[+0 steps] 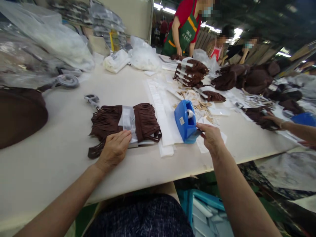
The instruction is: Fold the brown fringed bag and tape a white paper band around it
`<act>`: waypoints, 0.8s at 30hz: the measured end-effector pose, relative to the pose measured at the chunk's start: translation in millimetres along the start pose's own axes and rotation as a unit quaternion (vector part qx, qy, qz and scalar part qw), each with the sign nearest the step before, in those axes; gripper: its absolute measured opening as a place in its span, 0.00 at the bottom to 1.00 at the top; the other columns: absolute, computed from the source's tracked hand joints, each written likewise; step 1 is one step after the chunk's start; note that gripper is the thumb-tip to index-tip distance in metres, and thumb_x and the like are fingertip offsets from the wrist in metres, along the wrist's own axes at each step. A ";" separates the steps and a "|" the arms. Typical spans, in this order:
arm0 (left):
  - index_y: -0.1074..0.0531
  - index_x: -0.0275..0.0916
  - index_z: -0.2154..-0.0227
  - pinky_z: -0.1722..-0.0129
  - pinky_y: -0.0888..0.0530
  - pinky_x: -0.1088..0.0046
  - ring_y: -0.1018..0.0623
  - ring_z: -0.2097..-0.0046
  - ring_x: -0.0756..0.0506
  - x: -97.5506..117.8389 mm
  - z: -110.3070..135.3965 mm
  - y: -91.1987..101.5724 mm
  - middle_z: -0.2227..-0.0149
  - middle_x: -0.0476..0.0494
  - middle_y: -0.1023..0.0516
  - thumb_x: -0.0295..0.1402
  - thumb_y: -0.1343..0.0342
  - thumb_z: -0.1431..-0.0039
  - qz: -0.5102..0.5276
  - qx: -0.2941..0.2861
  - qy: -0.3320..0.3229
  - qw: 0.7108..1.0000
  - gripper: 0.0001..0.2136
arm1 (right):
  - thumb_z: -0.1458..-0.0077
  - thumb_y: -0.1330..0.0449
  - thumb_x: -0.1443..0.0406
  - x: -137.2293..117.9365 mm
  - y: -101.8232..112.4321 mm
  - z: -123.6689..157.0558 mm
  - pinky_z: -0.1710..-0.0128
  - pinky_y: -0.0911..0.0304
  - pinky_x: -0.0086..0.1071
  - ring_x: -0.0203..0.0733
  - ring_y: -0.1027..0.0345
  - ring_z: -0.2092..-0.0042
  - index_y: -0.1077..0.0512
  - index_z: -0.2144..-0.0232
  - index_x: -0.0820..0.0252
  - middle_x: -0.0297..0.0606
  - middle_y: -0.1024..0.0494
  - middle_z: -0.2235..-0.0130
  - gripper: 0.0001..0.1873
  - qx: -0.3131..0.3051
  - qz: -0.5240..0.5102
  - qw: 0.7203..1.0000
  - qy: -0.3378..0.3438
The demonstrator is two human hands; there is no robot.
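Note:
A dark brown fringed piece, wrapped round the middle by a pale translucent band, lies on the table in front of me. My left hand rests flat on its near edge, fingers stretched over the band's lower part. To the right stands a blue tape dispenser with a small white roll core inside. My right hand has its fingers closed at the dispenser's right edge; whether tape is between them is hidden. White sheets lie between the fringed piece and the dispenser.
A brown bag and a rolled grey strap lie left. Wrapped fringed pieces are stacked at the back, near a co-worker in a green apron. Another person's hand works at right. A teal crate stands below the table edge.

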State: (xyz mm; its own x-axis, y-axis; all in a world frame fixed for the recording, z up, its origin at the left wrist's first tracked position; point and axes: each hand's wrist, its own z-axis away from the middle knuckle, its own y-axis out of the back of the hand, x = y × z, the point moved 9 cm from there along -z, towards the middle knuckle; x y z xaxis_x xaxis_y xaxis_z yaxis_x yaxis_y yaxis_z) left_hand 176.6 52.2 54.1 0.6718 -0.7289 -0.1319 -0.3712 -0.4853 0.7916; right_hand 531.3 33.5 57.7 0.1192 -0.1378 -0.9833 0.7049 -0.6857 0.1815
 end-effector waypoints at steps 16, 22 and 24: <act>0.33 0.36 0.54 0.55 0.37 0.66 0.27 0.53 0.43 -0.5 8.8 2.7 0.54 0.39 0.25 0.27 0.60 0.41 0.013 0.056 -0.036 0.998 0.15 | 0.58 0.37 0.51 49.1 6.2 88.6 0.76 0.45 0.27 0.34 0.39 0.75 0.31 0.77 0.62 0.34 0.29 0.77 0.19 -0.051 -0.128 0.989 -0.053; 0.35 0.38 0.51 0.55 0.37 0.68 0.28 0.53 0.44 -2.0 18.0 -8.1 0.53 0.41 0.26 0.26 0.57 0.46 -0.016 0.049 -0.091 0.994 0.19 | 0.57 0.38 0.50 37.5 10.5 96.2 0.79 0.47 0.26 0.33 0.39 0.79 0.34 0.79 0.61 0.33 0.31 0.78 0.20 -0.084 -0.102 0.989 -0.063; 0.35 0.38 0.50 0.55 0.37 0.69 0.27 0.53 0.44 -4.8 22.0 -13.0 0.53 0.41 0.26 0.27 0.56 0.47 -0.025 0.056 -0.108 0.992 0.20 | 0.56 0.40 0.49 27.0 17.5 93.5 0.79 0.48 0.26 0.32 0.41 0.80 0.36 0.79 0.60 0.31 0.33 0.79 0.20 -0.093 -0.045 0.994 -0.043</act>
State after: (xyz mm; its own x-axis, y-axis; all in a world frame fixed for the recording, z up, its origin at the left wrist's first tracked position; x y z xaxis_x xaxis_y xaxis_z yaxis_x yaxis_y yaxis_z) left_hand 164.1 51.4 31.3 0.5420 -0.7834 -0.3043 -0.4175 -0.5653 0.7115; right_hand 481.5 -49.0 35.8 -0.0051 -0.1481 -0.9890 0.8278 -0.5555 0.0789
